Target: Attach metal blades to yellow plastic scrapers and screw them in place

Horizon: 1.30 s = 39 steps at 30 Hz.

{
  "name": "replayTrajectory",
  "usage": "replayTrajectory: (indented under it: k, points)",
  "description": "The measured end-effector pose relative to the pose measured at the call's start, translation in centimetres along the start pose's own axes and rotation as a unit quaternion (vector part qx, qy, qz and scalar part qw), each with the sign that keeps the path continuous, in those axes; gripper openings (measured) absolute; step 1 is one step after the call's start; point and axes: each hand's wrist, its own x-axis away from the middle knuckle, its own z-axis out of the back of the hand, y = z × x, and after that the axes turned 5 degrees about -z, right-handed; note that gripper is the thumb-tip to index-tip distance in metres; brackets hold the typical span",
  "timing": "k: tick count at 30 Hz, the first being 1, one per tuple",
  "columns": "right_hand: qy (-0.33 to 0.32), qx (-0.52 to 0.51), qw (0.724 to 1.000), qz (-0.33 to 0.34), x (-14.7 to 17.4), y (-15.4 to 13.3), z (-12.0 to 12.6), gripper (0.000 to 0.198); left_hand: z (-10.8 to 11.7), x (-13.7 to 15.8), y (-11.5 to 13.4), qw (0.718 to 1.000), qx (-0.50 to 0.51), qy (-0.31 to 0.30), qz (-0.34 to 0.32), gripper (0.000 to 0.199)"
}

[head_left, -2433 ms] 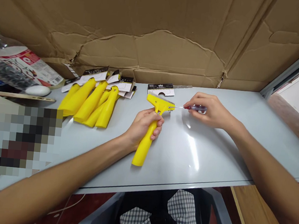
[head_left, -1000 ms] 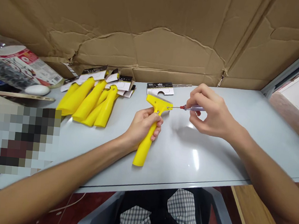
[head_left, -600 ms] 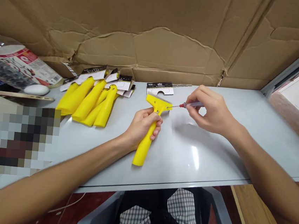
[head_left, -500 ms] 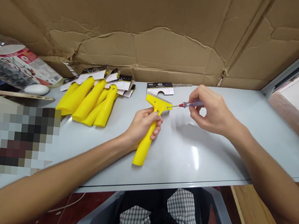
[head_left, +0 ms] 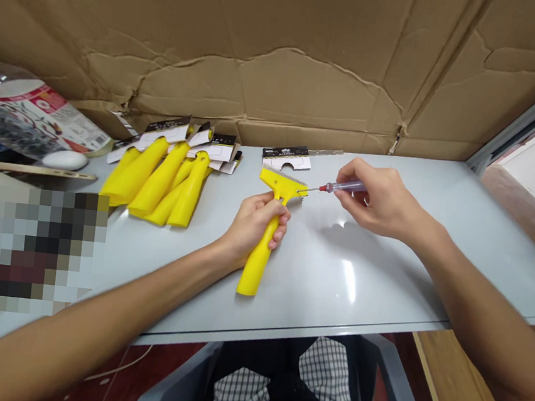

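My left hand (head_left: 258,225) is wrapped round the neck of a yellow scraper (head_left: 255,265), whose wide head points away from me. In my right hand (head_left: 374,195) a screwdriver (head_left: 347,186) with a clear handle and red collar is pinched between thumb and fingers. Its thin shaft reaches left to the right side of the scraper head, with the tip at a small screw there. Just beyond the head lies a black and white cardboard sleeve (head_left: 286,158).
Several yellow scrapers (head_left: 149,173) with card sleeves lie in a pile at the left. Behind them are a labelled plastic bottle (head_left: 43,116) and a white computer mouse (head_left: 66,160). A cardboard sheet (head_left: 281,57) stands along the table's back edge. A pixelated patch hides something at far left.
The fingers of my right hand have shifted on the screwdriver handle, with the thumb now closer along it. The scraper and my left hand stay nearly in place.
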Motion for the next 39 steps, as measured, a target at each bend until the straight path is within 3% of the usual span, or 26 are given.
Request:
replayTrajectory:
  k: [4,10,14,18,24,26,31,39]
  points:
    - [0.012,0.019,1.0,-0.018,-0.1,0.0,-0.1,0.016,0.0,0.0,0.0,1.0,-0.002,0.002,0.006,0.02]
    - [-0.021,0.02,0.999,-0.024,0.1,-0.6,0.3,0.016,0.0,-0.1,-0.1,1.0,-0.002,0.004,0.002,0.021]
    - [0.007,0.011,1.0,-0.011,0.0,-0.3,0.1,0.007,0.0,-0.1,-0.1,1.0,0.003,0.003,0.0,0.02]
    - [0.037,0.02,0.999,-0.001,-0.2,-0.1,0.0,0.016,0.0,0.0,0.0,1.0,-0.002,-0.001,0.0,0.02]
    - [0.006,0.005,1.0,0.006,0.0,-0.6,0.3,0.012,0.2,-0.2,-0.1,1.0,0.006,-0.01,0.001,0.02]
    - [0.028,-0.008,0.999,0.017,-0.1,-0.5,0.2,0.006,0.4,-0.4,-0.2,1.0,0.013,-0.027,-0.002,0.022]
    - [0.107,0.013,0.993,0.039,-0.3,-0.1,0.0,0.027,0.7,-0.5,-0.3,0.999,0.009,-0.046,-0.005,0.025]
    - [0.077,-0.001,0.996,0.04,-0.1,-1.0,0.3,0.012,0.3,-0.1,-0.2,0.999,-0.016,-0.031,-0.007,0.022]
